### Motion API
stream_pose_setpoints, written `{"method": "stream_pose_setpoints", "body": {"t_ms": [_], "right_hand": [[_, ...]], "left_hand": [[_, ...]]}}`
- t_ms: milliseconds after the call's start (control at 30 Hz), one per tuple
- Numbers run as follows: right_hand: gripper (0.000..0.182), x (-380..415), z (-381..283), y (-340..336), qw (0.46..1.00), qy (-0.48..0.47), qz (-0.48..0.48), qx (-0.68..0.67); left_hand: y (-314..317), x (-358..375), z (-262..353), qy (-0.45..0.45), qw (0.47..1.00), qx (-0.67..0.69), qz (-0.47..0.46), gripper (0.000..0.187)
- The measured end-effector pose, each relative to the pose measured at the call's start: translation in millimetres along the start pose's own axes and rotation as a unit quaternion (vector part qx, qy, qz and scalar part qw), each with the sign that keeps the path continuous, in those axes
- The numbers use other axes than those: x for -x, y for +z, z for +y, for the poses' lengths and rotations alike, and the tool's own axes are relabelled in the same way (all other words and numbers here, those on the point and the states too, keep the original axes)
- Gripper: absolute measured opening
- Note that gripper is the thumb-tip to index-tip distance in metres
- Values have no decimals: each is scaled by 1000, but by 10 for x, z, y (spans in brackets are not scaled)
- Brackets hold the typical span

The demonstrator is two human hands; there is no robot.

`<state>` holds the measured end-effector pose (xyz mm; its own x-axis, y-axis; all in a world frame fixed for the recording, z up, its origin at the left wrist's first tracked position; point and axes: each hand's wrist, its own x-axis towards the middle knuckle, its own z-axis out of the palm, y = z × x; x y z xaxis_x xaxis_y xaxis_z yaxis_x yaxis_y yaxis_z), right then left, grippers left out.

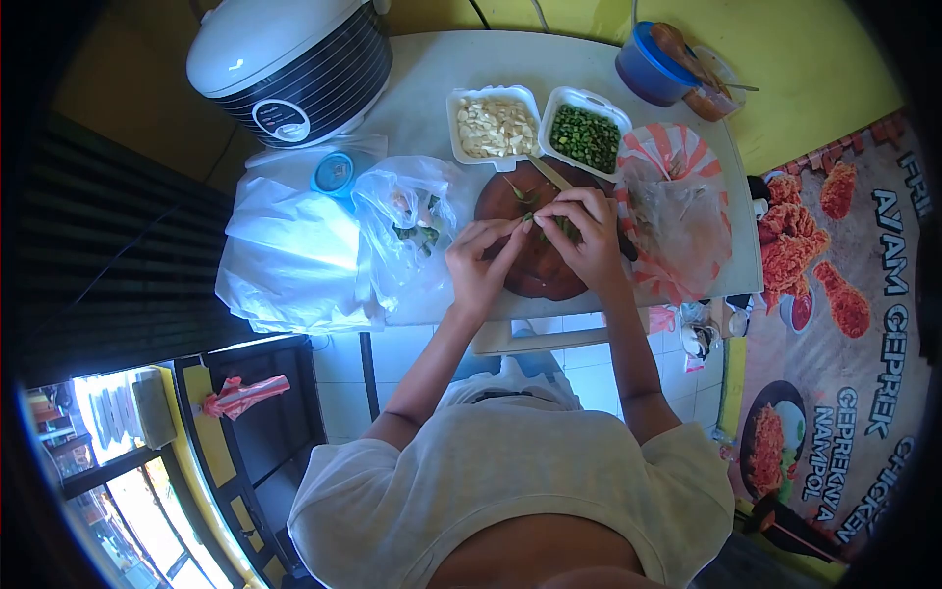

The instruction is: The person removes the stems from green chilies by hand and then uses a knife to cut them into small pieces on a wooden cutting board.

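Observation:
Over a round brown cutting board (538, 278), my left hand (479, 257) and my right hand (586, 239) meet with fingertips pinched. Between them is a small green piece (528, 216) that looks like a chili; its exact kind is hard to make out. More thin green pieces (520, 193) lie on the board just beyond my fingers. A knife (549, 174) rests on the far side of the board, partly hidden by my right hand. Behind the board stand a foam box of pale chopped pieces (496, 128) and a foam box of chopped green pieces (585, 137).
A clear plastic bag (407, 211) with greens and a blue-lidded container (334, 174) are at left, beside white plastic sheets (294, 250). A red-and-white striped bag (677, 221) lies right. A rice cooker (294, 74) and blue tub (653, 69) stand at the back.

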<state>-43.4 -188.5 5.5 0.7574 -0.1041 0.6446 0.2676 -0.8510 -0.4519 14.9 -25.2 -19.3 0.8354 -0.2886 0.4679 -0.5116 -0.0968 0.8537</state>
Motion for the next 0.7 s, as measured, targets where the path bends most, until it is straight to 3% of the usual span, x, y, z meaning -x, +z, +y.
{"method": "stream_pose_setpoints", "body": {"t_ms": [200,300,467,700], "right_hand": [[12,-1,-17,-42,997,38,61,28],[13,-21,40,-126,995,58,84,-20],[13,60,-49,-66,994,78,41,-67],[12,144,-126,-5,998,52,18,-26]], "left_hand": [[35,42,51,1,999,19,-25,12],[51,13,16,-3,1000,23,-7,12],[29,26,10,-11,1000,26,10,15],[16,25,2,-6,999,38,-8,16]]}}
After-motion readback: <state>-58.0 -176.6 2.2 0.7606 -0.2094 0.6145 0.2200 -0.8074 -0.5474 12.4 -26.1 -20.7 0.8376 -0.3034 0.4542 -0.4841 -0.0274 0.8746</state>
